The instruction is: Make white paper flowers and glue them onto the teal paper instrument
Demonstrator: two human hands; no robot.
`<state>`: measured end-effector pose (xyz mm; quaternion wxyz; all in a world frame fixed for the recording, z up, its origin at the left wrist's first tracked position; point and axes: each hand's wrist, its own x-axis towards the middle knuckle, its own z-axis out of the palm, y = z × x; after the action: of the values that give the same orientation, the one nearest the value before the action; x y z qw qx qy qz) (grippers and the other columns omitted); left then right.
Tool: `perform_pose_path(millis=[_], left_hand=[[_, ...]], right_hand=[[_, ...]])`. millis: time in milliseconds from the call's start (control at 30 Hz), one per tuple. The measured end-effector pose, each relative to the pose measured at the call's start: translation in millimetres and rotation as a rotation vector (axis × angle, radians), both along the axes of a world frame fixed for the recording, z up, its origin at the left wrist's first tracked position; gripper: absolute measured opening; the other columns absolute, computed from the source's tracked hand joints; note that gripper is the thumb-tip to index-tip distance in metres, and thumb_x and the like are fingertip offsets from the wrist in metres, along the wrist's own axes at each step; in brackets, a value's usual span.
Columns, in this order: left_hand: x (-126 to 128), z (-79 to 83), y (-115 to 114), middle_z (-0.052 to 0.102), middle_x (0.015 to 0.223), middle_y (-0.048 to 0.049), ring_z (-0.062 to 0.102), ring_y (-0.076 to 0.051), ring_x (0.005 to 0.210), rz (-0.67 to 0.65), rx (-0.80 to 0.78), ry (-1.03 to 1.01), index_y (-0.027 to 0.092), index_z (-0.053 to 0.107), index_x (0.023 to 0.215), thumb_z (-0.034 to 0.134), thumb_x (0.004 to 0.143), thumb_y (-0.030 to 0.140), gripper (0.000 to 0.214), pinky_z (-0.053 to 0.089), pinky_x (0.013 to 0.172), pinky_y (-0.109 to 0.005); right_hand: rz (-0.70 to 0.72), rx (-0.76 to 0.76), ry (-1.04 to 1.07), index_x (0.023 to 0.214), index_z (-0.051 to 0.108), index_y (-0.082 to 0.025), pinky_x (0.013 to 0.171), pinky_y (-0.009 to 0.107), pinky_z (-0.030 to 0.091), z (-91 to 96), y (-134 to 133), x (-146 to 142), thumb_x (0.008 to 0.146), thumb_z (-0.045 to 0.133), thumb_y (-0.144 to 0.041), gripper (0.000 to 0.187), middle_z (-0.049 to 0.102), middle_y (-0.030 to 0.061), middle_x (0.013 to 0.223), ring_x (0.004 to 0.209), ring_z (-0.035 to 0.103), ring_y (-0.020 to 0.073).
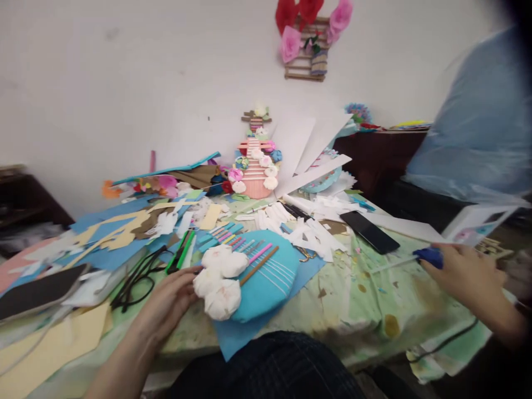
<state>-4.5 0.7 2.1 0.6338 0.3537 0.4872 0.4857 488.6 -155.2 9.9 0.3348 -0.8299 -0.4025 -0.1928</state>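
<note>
A round turquoise craft piece [266, 282] lies in front of me on a blue sheet [236, 338]. White paper flowers [220, 280] cover its left side, and coloured sticks and white strings run across its top. My left hand [177, 296] lies at the left edge of the piece, fingers stretched out and their tips against the flowers. Off to the right, my right hand [461, 271] is closed round a blue glue gun [430, 257], apart from the craft piece. A pale glue stick [393, 265] extends from it to the left. My palm hides most of the gun.
A black phone [369, 231] lies right of white paper strips [320, 235]. Left of the craft piece are a green cutter [180, 252], black glasses [139, 280] and paper scraps [124, 233]. A decorated pink guitar-shaped craft [254, 177] leans against the wall.
</note>
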Motion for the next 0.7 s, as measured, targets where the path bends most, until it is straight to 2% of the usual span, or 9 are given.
perform_pose_path(millis=[67,133,200,267,333,400,500,600,700], left_hand=[[1.3,-3.1,2.0,0.071,0.069,-0.0094,0.068,-0.016,0.060,-0.045,-0.015,-0.068,0.006,0.066,0.082,0.055,0.073,-0.001,0.015,0.057,0.055,-0.023],[2.9,-4.7,3.9,0.070,0.068,-0.0092,0.067,-0.017,0.061,-0.077,-0.024,-0.101,0.007,0.066,0.080,0.056,0.073,-0.001,0.014,0.057,0.057,-0.025],[5.0,-4.8,4.7,0.070,0.069,-0.0085,0.067,-0.017,0.060,-0.108,-0.031,-0.112,0.007,0.065,0.082,0.056,0.074,-0.001,0.015,0.057,0.057,-0.026],[7.5,-4.1,4.7,0.071,0.073,-0.0082,0.068,-0.017,0.061,-0.151,-0.034,-0.128,0.009,0.064,0.088,0.055,0.075,-0.001,0.019,0.057,0.058,-0.027],[9.9,-3.3,4.6,0.072,0.080,-0.0085,0.069,-0.019,0.065,-0.212,-0.031,-0.161,0.011,0.062,0.095,0.057,0.076,0.001,0.022,0.057,0.060,-0.030],[12.1,-2.8,5.0,0.072,0.084,-0.0086,0.069,-0.020,0.067,-0.269,-0.030,-0.203,0.014,0.058,0.101,0.059,0.077,0.006,0.025,0.057,0.061,-0.033],[15.1,-2.8,7.7,0.071,0.085,-0.0076,0.069,-0.022,0.067,-0.335,-0.045,-0.227,0.017,0.054,0.105,0.062,0.076,0.008,0.031,0.058,0.061,-0.036],[17.8,-4.0,12.1,0.070,0.081,-0.0067,0.069,-0.021,0.065,-0.345,-0.050,-0.191,0.016,0.053,0.103,0.061,0.073,0.004,0.033,0.058,0.061,-0.037],[20.4,-6.2,16.6,0.069,0.075,-0.0047,0.068,-0.020,0.061,-0.317,-0.030,-0.166,0.017,0.054,0.101,0.061,0.073,0.005,0.031,0.058,0.058,-0.035]], right_hand=[[0.278,-0.010,-0.036,0.081,0.066,-0.025,0.088,0.050,0.043,4.9,14.2,-35.5,0.067,0.068,-0.023,0.014,0.067,0.0204,0.101,0.103,0.061,0.0351],[0.536,-0.016,-0.052,0.095,0.066,-0.030,0.090,0.041,0.047,10.3,31.3,-80.1,0.078,0.061,-0.033,0.018,0.067,0.0108,0.109,0.101,0.063,0.0261],[0.774,-0.041,-0.061,0.103,0.066,-0.034,0.091,0.036,0.049,16.8,51.5,-129.3,0.083,0.058,-0.038,0.022,0.066,0.0034,0.113,0.104,0.063,0.0207],[1.080,-0.061,0.013,0.109,0.067,-0.030,0.094,0.039,0.048,23.5,74.6,-176.1,0.087,0.056,-0.032,0.024,0.064,0.0055,0.119,0.109,0.060,0.0211],[1.265,-0.035,0.129,0.112,0.067,-0.028,0.096,0.040,0.047,28.5,99.1,-214.3,0.086,0.059,-0.027,0.027,0.064,0.0073,0.120,0.111,0.060,0.0214],[1.360,-0.012,0.219,0.110,0.068,-0.026,0.098,0.040,0.046,29.6,122.0,-240.7,0.083,0.063,-0.022,0.028,0.067,0.0069,0.117,0.113,0.059,0.0216],[1.396,-0.019,0.245,0.105,0.071,-0.025,0.096,0.039,0.047,23.1,146.3,-259.8,0.079,0.067,-0.018,0.026,0.068,0.0070,0.113,0.109,0.061,0.0210],[1.405,-0.031,0.239,0.091,0.075,-0.025,0.095,0.042,0.047,11.3,155.0,-263.2,0.076,0.071,-0.017,0.018,0.067,0.0069,0.112,0.108,0.061,0.0226],[1.410,-0.030,0.221,0.083,0.075,-0.026,0.095,0.044,0.045,2.5,152.9,-261.7,0.076,0.071,-0.016,0.012,0.067,0.0057,0.110,0.110,0.058,0.0233]])
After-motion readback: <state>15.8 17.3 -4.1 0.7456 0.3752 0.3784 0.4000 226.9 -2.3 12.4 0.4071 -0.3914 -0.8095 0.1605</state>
